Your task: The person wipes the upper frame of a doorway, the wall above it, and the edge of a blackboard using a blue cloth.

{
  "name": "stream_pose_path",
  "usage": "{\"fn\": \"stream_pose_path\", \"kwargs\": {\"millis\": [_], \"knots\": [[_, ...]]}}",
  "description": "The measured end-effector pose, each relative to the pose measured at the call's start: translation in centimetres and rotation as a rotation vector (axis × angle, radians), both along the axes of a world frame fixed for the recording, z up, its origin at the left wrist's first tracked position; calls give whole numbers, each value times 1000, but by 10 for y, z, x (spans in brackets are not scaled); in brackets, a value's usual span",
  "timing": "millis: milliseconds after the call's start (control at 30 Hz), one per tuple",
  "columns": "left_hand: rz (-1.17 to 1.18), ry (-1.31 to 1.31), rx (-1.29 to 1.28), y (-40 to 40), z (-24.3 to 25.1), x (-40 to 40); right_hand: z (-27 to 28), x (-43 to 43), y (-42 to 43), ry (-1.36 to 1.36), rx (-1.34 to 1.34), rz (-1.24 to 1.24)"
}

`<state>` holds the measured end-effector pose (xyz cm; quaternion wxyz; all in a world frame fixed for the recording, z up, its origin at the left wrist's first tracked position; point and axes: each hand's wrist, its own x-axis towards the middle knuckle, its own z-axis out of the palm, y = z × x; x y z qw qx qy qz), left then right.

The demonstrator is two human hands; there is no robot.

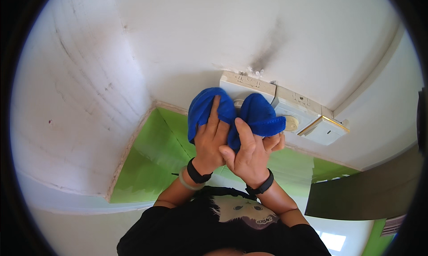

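A blue cloth (259,110) with a stitched edge is bunched against a row of white wall-mounted control boxes. My left hand (210,140) lies over its left part, index finger stretched along the folds. With fingers curled under the right part, my right hand (252,152) grips the cloth close beside the left one. The left box (247,84) is partly covered by the cloth, and a knob (238,103) shows between its two bunches. Right of the cloth sit a cream ribbed knob (291,123) on the middle box (299,103) and a gold-edged switch (326,130).
The white wall (187,32) carries a dark smudge (269,52) and chipped paint above the boxes. Another wall (77,98), streaked and stained, meets it at the left. Glossy green tiles (150,155) lie below. A dark brown panel (361,195) juts in at the right.
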<state>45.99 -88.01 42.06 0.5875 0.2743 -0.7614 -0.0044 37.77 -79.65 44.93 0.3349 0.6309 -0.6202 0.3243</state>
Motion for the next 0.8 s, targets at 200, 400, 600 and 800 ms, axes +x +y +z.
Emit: {"fn": "stream_pose_path", "kwargs": {"millis": [200,400,600,800], "knots": [[-35,-107,89,9,-48,-12,-24,-4,5,-8,30,-13],[-126,-52,120,19,-57,-15,-36,-8,14,-53,89,-27],[-110,-51,-89,17,-45,-17,-48,-16,16,-68,-16,45],[-108,-168,150,16,-55,-4,-37,-9,8,-82,93,127]]}}
